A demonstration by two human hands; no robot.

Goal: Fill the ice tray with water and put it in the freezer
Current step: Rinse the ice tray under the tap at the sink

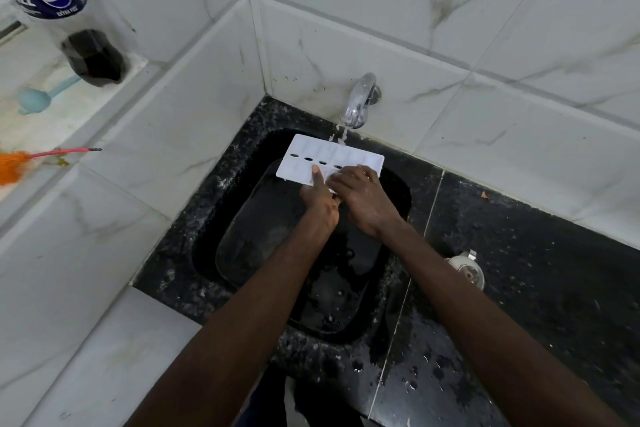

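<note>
Both hands, left [320,206] and right [360,199], grip ice tray [311,156] near edge, under running tap [358,104].

Ice tray [304,154]: held over the sink [242,156], just beyond both hands, under the tap [358,100].
Left hand [320,206]: grips the tray's near edge, thumb on top, touching the right hand [362,199].
Right hand: just right of the left, fingers over the tray's near right part.
Tap: on the wall beyond the hands, water falling onto the tray's far edge.
Lid [465,269]: on the counter [536,253], right of the right forearm.
Bottle [69,14]: on a ledge [34,128] far left of the hands.
Scoop [38,97]: on the ledge, nearer than the bottle.
</note>
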